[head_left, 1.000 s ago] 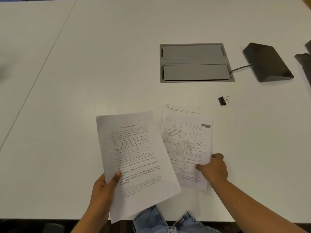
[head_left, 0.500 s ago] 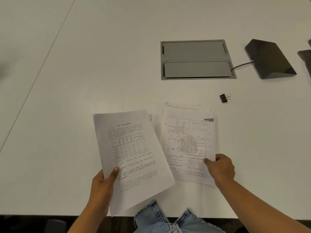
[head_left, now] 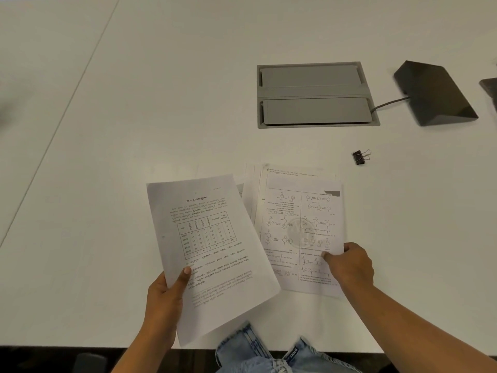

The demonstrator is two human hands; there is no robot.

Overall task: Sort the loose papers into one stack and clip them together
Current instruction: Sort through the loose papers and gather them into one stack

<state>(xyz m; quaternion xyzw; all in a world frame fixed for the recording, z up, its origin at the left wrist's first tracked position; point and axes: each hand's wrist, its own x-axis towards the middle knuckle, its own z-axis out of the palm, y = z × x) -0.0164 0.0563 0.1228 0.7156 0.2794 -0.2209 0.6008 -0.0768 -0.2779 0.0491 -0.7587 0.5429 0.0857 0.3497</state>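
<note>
My left hand (head_left: 165,294) holds a printed sheet with a table (head_left: 207,251) by its lower left edge, lifted and tilted above the white table (head_left: 134,117). To its right lies a loose pile of papers (head_left: 298,227) topped by a page of chemistry diagrams. My right hand (head_left: 349,265) pinches that top page at its right edge, thumb on the paper. A black binder clip (head_left: 360,156) lies on the table beyond the pile's far right corner, apart from both hands.
A grey recessed cable box (head_left: 314,95) sits in the table behind the papers. A dark wedge-shaped device (head_left: 435,94) with a cable stands at the right, another dark object (head_left: 490,87) at the frame's edge. The table's near edge (head_left: 80,345) runs just below my hands.
My right hand has slid from the pile's bottom edge to the right edge of the top page. The sheet in my left hand stays lifted, shifted slightly.
</note>
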